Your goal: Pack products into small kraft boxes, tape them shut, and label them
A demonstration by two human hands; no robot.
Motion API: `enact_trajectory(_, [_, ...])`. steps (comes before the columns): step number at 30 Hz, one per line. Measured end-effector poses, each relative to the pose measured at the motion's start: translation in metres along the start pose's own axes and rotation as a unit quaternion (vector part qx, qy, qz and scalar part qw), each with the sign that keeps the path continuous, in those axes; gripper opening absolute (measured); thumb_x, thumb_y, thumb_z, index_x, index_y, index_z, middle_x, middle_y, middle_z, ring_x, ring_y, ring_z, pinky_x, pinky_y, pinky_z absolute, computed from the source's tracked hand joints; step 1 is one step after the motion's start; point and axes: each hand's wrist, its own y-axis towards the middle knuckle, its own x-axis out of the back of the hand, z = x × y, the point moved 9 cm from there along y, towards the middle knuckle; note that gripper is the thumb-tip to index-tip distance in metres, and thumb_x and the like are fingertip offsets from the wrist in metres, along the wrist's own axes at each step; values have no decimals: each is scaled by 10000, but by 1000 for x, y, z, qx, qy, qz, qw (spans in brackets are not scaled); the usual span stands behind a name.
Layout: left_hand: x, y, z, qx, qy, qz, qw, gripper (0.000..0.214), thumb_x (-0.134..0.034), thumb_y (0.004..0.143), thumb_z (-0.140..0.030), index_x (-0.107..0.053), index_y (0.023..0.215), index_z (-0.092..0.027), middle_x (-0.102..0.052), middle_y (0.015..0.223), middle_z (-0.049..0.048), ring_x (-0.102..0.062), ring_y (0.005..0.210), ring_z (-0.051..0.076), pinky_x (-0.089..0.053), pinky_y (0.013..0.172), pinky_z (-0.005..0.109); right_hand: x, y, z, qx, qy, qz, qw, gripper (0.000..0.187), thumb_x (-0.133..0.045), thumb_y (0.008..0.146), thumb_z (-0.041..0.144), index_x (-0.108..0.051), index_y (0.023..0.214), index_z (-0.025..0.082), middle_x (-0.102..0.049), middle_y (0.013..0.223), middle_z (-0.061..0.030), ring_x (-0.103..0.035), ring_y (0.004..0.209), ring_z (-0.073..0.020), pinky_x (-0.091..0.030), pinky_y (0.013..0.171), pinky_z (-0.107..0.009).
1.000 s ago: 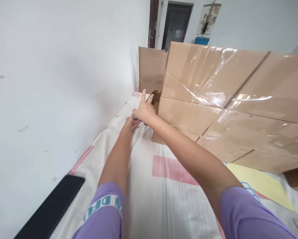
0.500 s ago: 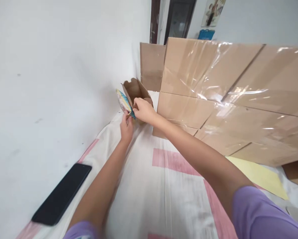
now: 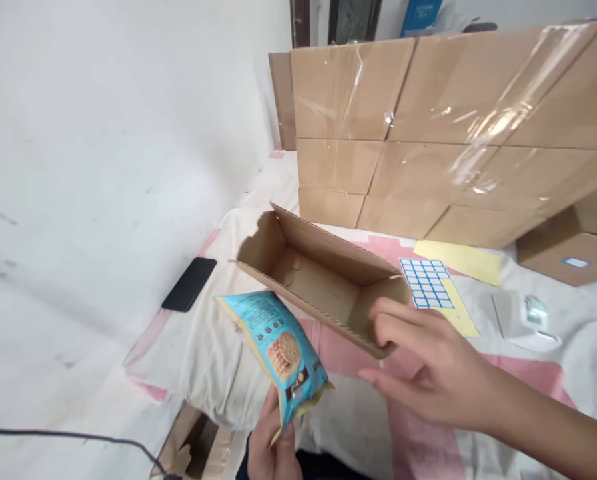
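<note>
White wall left; dark door frame behind; pink-striped white cloth covers surface; bright even light.

The person's left hand rises from the bottom edge of the frame, thumb and fingers closed on the lower end of a snack packet held upright and tilted left. The right hand reaches in from the lower right on a bare forearm, fingers extended leftward and slightly spread, the upper ones touching the near end of a cardboard box; whether they grip it cannot be made out.
</note>
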Motion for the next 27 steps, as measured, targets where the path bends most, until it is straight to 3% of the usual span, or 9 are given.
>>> enact_trajectory(3, [6, -43, 7, 48, -67, -77, 994, 193, -670, 895, -533, -787, 967, -397, -788, 1194, 44, -721, 1183, 351, -574, 1060, 560, 25, -57, -17, -40, -49, -69, 996, 225, -628, 967, 232, -524, 769, 256, -559, 808, -40, -549, 653, -172, -445, 542, -310])
enact_trajectory(8, [6, -43, -7, 122, -104, 15, 987, 351, -635, 894, -633, -755, 973, -313, -801, 1040, 61, -768, 970, 267, -651, 851, 393, 52, -107, -61, -87, -86, -89, 989, 241, -592, 998, 305, -667, 773, 266, -596, 978, -93, -646, 827, -213, -530, 602, -338])
enact_trajectory(11, [19, -20, -33, 45, -68, 80, 993, 447, -635, 862, -690, -762, 916, -265, -804, 964, 87, -768, 918, 284, -644, 826, 402, 73, -115, -68, -102, -136, -93, 981, 162, -617, 988, 370, -753, 1013, 286, -587, 1222, -132, -677, 912, -230, -580, 679, -377])
enact_trajectory(13, [18, -5, -58, -29, -57, 150, 987, 510, -590, 868, -724, -779, 890, -250, -804, 923, 108, -768, 893, 308, -641, 807, 430, 88, -114, -49, -99, -184, -120, 971, 331, -672, 947, 439, -713, 1246, 301, -551, 1355, -163, -682, 978, -266, -602, 771, -445])
enact_trajectory(15, [7, 7, -86, -94, -38, 226, 969, 520, -523, 930, -685, -799, 927, -244, -805, 932, 118, -768, 892, 309, -634, 808, 428, 83, -107, -10, -62, -190, -100, 975, 558, -734, 886, 526, -632, 1395, 322, -562, 1406, -170, -660, 1135, -329, -583, 923, -523])
enact_trajectory(19, [-23, 12, -151, -230, -30, 330, 915, 434, -415, 1049, -455, -790, 996, -243, -801, 1093, 115, -765, 992, 281, -621, 851, 395, 24, -88, 70, -5, -98, 84, 992, 889, -860, 750, 574, -505, 1527, 328, -683, 1340, -138, -650, 1247, -353, -580, 1004, -503])
enact_trajectory(23, [-43, 18, -207, -387, -108, 321, 858, 337, -432, 1046, -473, -689, 1188, -307, -738, 1291, 94, -693, 1218, 301, -577, 1012, 507, 13, -75, 87, -25, -67, 86, 994, 431, -773, 893, 299, -671, 1311, 318, -773, 1085, -68, -756, 961, -251, -624, 815, -370])
enact_trajectory(25, [-48, 39, -214, -411, -122, 248, 868, 448, -398, 1030, -593, -571, 1364, -350, -613, 1472, 101, -568, 1389, 320, -498, 1110, 581, 31, -73, 71, -46, -48, 70, 995, 256, -710, 945, 293, -707, 1201, 304, -778, 1003, -38, -761, 868, -217, -616, 749, -330])
enact_trajectory(27, [-63, 65, -204, -383, -62, 192, 902, 547, -478, 993, -627, -470, 1465, -350, -421, 1627, 121, -386, 1532, 341, -403, 1183, 621, 70, -70, 48, -71, -40, -25, 996, 144, -706, 948, 357, -732, 1076, 295, -778, 942, -24, -759, 821, -223, -613, 710, -338])
